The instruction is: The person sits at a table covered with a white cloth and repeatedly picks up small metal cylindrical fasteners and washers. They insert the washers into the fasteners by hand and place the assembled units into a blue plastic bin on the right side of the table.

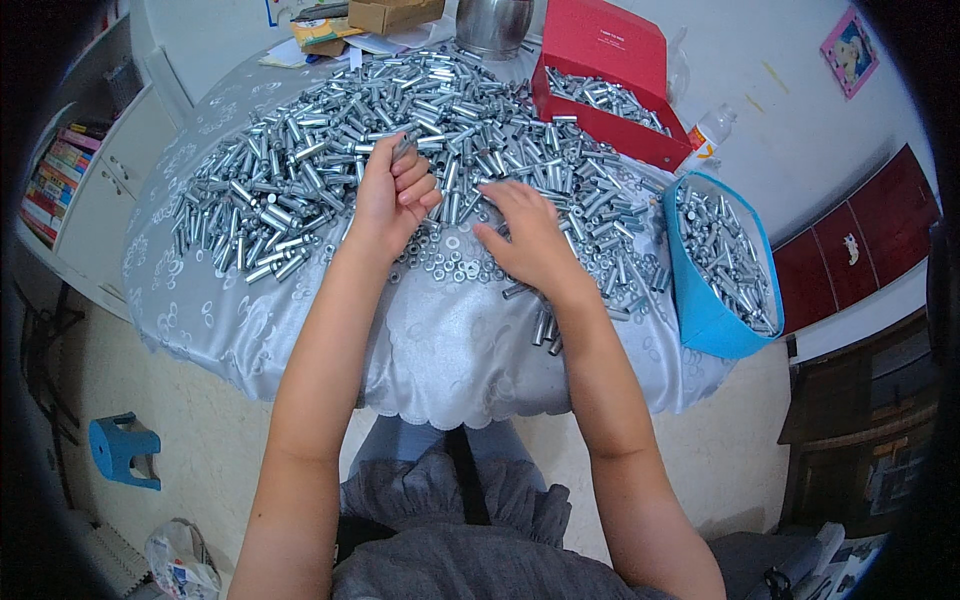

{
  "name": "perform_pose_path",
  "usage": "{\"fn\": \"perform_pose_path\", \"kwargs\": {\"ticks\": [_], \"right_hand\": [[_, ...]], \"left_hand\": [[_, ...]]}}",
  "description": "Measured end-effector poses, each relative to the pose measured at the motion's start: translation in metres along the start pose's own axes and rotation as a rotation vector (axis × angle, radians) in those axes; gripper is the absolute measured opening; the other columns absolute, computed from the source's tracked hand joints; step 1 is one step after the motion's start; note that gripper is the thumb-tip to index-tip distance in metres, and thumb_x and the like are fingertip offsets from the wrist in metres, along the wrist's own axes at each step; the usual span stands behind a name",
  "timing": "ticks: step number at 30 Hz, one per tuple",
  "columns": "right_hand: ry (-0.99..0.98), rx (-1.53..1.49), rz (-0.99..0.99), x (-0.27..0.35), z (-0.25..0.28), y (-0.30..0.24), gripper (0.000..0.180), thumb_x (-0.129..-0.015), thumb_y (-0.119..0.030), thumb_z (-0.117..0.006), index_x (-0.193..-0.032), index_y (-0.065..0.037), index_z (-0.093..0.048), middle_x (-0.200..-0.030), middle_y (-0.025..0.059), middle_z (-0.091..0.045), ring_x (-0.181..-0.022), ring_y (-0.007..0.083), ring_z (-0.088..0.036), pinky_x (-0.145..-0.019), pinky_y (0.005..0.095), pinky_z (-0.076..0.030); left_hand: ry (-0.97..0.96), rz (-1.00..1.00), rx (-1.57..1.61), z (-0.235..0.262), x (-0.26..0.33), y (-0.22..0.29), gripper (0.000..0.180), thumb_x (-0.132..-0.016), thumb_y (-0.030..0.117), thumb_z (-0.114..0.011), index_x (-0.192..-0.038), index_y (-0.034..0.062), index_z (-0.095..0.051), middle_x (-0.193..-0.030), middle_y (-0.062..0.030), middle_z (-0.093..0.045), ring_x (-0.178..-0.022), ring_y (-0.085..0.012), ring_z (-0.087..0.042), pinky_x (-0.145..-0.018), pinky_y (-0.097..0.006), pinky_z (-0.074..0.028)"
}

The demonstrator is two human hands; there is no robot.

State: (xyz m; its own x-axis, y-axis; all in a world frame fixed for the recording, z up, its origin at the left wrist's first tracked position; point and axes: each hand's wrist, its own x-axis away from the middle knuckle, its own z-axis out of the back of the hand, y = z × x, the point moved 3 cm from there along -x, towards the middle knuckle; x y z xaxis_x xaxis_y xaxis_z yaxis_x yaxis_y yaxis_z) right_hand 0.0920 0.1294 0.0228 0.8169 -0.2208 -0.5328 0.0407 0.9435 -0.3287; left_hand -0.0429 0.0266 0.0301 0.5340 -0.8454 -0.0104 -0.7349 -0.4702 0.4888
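Raised over the pile's near side, my left hand point(393, 200) has its fingers curled around a shiny metal sleeve point(403, 148), one end of which pokes out above the thumb and index finger. My right hand point(528, 238) is to the right of it, fingers stretched and thumb apart, low over the near edge of the pile; whether its fingertips touch the parts I cannot tell. A wide heap of silvery metal sleeves point(300, 170) covers the table's far half. Between my hands and toward me lie loose nuts and washers point(455, 262). A few sleeves point(547, 330) lie beside my right wrist.
A patterned silver tablecloth point(440, 350) covers the round table. At the right stand a blue fabric bin point(715, 325) of metal parts and an open red box point(610, 125) with more. Behind are a plastic bottle point(708, 135), a metal pot point(493, 28) and a cardboard box point(395, 14).
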Motion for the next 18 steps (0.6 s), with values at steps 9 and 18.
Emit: {"fn": "perform_pose_path", "kwargs": {"ticks": [9, 18], "right_hand": [[-0.052, 0.051, -0.056, -0.007, -0.013, 0.015, 0.022, -0.079, -0.015, -0.052, -0.096, -0.005, -0.06, -0.1, 0.0106, -0.058, -0.097, 0.027, -0.049, -0.087, 0.0409, -0.034], [0.01, 0.123, -0.055, -0.005, -0.019, 0.015, 0.027, -0.076, -0.011, -0.052, -0.099, -0.017, -0.064, -0.098, 0.0115, -0.054, -0.094, 0.0283, -0.047, -0.085, 0.0401, -0.035]], "left_hand": [[0.017, 0.002, -0.006, -0.001, 0.0, -0.002, 0.041, -0.087, 0.029, -0.043, -0.052, 0.0153, -0.027, -0.045, 0.0057, -0.022, -0.038, -0.006, -0.022, -0.041, -0.022, -0.021], [0.044, 0.003, -0.04, -0.002, 0.001, -0.004, 0.041, -0.087, 0.029, -0.043, -0.051, 0.0162, -0.026, -0.045, 0.0059, -0.02, -0.037, -0.006, -0.021, -0.04, -0.023, -0.021]]}}
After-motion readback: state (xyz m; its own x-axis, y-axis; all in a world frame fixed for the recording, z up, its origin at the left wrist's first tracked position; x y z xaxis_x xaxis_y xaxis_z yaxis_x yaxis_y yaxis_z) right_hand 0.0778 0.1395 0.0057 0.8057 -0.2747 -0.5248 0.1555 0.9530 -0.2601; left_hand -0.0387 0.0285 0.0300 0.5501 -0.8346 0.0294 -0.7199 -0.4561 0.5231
